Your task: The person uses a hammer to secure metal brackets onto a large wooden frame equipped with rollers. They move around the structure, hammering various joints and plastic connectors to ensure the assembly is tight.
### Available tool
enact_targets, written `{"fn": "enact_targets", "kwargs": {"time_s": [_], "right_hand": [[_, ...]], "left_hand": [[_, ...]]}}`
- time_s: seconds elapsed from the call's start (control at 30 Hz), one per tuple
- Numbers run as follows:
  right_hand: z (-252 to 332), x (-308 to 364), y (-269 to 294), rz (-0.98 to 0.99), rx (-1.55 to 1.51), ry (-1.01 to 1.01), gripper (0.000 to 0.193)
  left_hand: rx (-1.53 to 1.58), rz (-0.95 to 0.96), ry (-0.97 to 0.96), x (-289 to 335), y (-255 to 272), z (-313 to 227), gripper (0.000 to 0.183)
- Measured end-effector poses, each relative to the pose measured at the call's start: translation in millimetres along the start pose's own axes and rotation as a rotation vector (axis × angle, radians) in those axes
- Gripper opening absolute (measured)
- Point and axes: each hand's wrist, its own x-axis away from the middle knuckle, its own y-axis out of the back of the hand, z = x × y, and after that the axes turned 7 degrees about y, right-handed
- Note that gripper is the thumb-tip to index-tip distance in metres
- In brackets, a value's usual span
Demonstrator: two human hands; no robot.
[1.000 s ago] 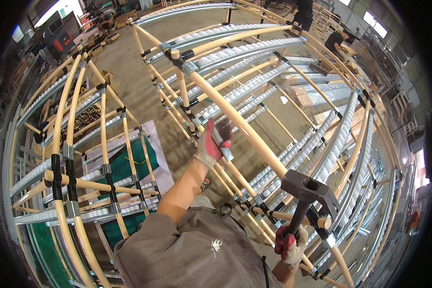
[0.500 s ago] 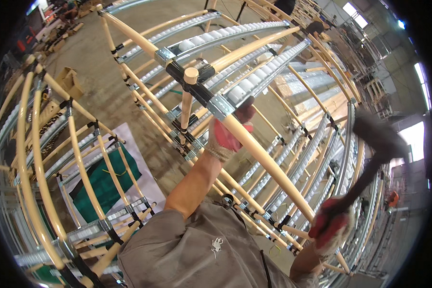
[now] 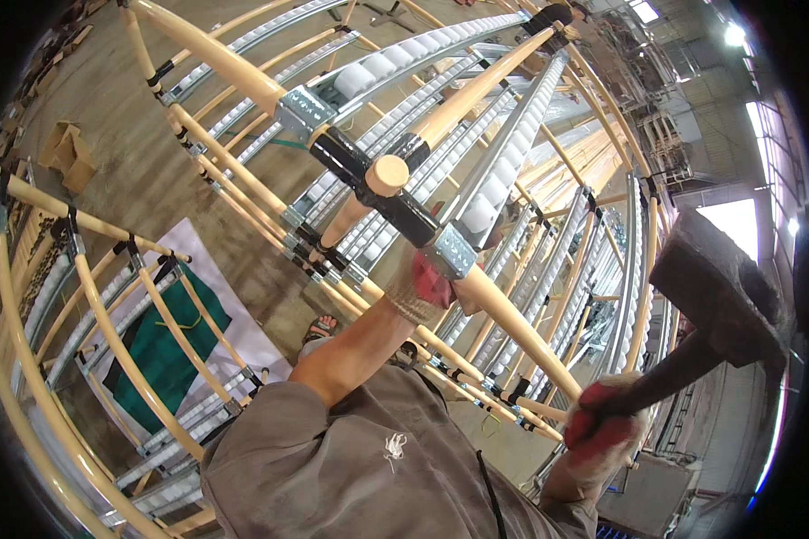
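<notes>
My right hand (image 3: 608, 420), in a red and white work glove, is closed round the handle of a hammer (image 3: 712, 286). Its dark, blocky head is raised at the right, apart from the rack. My left hand (image 3: 430, 286), gloved alike, reaches under the cream tube (image 3: 521, 331) and closes at the end of a white roller track (image 3: 493, 193). Tube and bracket hide most of its fingers. A metal bracket (image 3: 455, 251) sits on the tube just above that hand. Beside it, a black joint (image 3: 404, 216) surrounds a capped upright post (image 3: 387, 175).
The rack's other roller tracks (image 3: 395, 67) stretch away ahead. A second tube rack (image 3: 99, 310) stands at the left, near a white sheet with green cloth (image 3: 175, 346). A cardboard box (image 3: 66, 157) lies on the floor. One sandaled foot (image 3: 319, 327) shows below my left arm.
The view has shifted closer to the joint. The hammer, blurred before, now appears larger and sharper, still raised. My left hand stays by the bracket, its fingers now more hidden.
</notes>
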Motion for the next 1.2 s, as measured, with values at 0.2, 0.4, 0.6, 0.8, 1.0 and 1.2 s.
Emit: {"fn": "enact_targets", "kwargs": {"time_s": [0.2, 0.4, 0.6, 0.8, 1.0, 1.2], "right_hand": [[15, -43, -31, 0.516, 0.498, -0.036, 0.035], [-18, -12, -25, 0.037, -0.099, 0.118, 0.055], [-57, -27, -30, 0.463, 0.169, 0.024, 0.053], [-153, 43, -19, 0.462, -0.106, 0.132, 0.067], [-230, 43, -66, 0.738, 0.207, 0.059, 0.031], [-240, 19, -111, 0.604, -0.046, -0.240, 0.037]], "left_hand": [[-0.081, 0.041, -0.082, 11, 2, -10, 0.056], [-0.005, 0.027, 0.104, 6, -5, -8, 0.055], [-0.182, -0.328, -0.109, 12, -2, -15, 0.039], [-0.415, -0.513, -0.366, 48, 22, -11, 0.043], [-0.522, -1.033, -0.660, 198, 154, -55, 0.030], [-0.441, -0.970, -0.528, 228, 200, -54, 0.048]]}}
